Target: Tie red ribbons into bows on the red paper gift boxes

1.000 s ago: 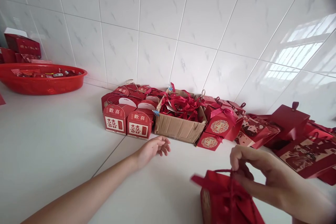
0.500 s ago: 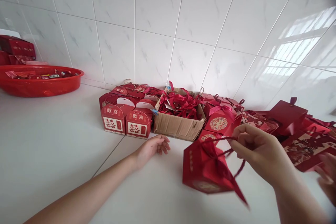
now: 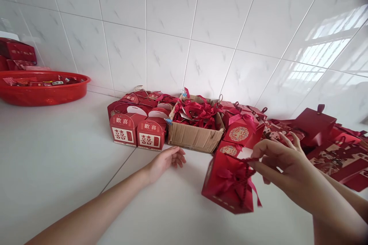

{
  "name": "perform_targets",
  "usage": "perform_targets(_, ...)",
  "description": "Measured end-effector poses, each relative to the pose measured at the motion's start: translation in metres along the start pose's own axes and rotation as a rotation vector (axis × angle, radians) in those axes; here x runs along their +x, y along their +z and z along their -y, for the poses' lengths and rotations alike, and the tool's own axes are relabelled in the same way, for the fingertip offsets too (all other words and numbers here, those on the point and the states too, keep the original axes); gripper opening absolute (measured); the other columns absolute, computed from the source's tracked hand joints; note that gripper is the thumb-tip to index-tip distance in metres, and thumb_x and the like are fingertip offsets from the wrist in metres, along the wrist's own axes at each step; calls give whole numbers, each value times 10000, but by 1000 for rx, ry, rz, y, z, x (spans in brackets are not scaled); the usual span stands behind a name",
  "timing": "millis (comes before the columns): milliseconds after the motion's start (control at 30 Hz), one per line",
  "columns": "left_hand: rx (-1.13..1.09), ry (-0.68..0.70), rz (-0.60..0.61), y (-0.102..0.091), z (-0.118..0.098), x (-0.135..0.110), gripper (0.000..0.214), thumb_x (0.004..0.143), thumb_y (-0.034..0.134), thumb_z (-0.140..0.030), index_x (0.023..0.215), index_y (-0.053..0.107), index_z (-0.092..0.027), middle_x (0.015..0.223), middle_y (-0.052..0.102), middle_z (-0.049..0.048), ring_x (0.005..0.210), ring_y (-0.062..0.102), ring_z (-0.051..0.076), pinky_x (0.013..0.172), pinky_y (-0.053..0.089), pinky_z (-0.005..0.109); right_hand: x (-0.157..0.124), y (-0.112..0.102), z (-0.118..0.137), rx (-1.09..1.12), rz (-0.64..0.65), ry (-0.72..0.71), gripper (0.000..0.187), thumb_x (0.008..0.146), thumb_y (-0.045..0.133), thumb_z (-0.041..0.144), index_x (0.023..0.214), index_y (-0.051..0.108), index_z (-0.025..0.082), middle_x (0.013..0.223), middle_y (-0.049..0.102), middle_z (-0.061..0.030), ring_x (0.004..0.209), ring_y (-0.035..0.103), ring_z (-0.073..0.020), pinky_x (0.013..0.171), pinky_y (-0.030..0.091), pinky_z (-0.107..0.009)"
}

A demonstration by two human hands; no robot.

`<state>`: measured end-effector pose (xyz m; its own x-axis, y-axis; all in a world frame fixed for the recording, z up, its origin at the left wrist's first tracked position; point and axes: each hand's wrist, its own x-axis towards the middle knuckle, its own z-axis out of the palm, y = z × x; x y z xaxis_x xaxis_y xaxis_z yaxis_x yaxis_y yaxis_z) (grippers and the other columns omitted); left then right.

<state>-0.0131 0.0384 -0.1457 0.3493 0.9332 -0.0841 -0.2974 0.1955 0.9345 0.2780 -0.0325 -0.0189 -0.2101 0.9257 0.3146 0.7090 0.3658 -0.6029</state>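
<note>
My right hand (image 3: 277,164) pinches the twisted dark-red cord handle (image 3: 244,183) of a red gift box (image 3: 220,189). A ribbon bow is tied on the box, and it hangs tilted over the white tabletop. My left hand (image 3: 169,160) rests on the table, palm side up, with loosely curled fingers and nothing in them. Just beyond it stands a cardboard carton (image 3: 195,138) heaped with red ribbons (image 3: 198,111). Left of the carton are several red boxes (image 3: 123,130) with gold and white lettering, their tops arched.
Another person's hand (image 3: 294,141) reaches in behind my right hand. Red gift boxes (image 3: 240,132) and flatter red bags (image 3: 336,157) crowd the right side. A red plastic basin (image 3: 43,93) of small packets sits far left. A tiled wall (image 3: 169,53) closes off the back.
The hanging gift box has turned, so its bow now faces me. The other person's hand has come in from the right edge. My left hand has stayed put.
</note>
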Motion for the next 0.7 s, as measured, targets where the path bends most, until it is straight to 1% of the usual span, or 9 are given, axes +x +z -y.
perform_targets(67,-7,-4,3,0,0,0,273,851,500,-393,834,626,-151,776,660,72,710,569,194,682,359,318,1,-4,-3,-65,-7,-36,117,829,572,366,805,552,253,504,525,28,490,491,-135,421,398,-228)
perform_targets(133,-12,-8,5,-1,1,1,278,850,503,-400,836,627,-151,772,658,68,709,569,191,677,358,314,3,-6,-4,-107,-22,-84,117,831,574,362,808,555,249,590,583,10,535,522,-140,433,407,-230)
perform_targets(200,-13,-10,6,-1,1,1,286,855,495,-406,837,623,-152,766,657,62,703,568,185,670,354,309,5,-6,-3,-113,13,-155,87,832,571,319,804,564,236,709,639,-12,608,573,-146,479,442,-232)
perform_targets(267,-10,-12,6,-1,1,1,288,863,481,-404,843,617,-151,765,656,57,700,568,179,667,349,303,6,-5,-1,-100,60,-213,53,837,553,264,806,573,227,781,660,-23,657,604,-149,509,456,-228)
perform_targets(333,-3,-13,4,-1,1,1,285,873,468,-395,849,612,-150,764,657,55,700,568,176,670,346,301,7,-5,1,-96,84,-233,58,842,526,209,823,578,227,788,657,-19,668,604,-144,525,460,-222)
perform_targets(433,9,-12,3,-1,1,0,284,885,448,-384,851,604,-149,759,657,54,696,566,175,677,344,304,5,-6,3,-80,119,-228,128,836,490,143,863,576,235,819,647,-15,711,594,-143,588,481,-232)
perform_targets(533,17,-9,5,0,0,0,284,887,441,-382,854,600,-150,768,657,57,704,566,179,685,343,309,4,-10,1,-33,178,-232,152,836,474,132,890,568,239,817,631,-13,750,593,-151,618,487,-245)
perform_targets(633,23,-6,9,0,0,0,285,888,440,-384,861,600,-150,776,656,59,713,566,182,689,343,311,4,-13,-2,-26,138,-237,98,835,516,175,891,568,236,780,618,-5,698,572,-142,613,475,-252)
perform_targets(700,24,-4,9,0,0,1,286,889,438,-384,863,600,-151,773,654,57,708,563,179,687,342,310,4,-14,-4,-42,57,-215,63,816,571,220,877,582,228,747,609,-4,663,553,-139,585,454,-250)
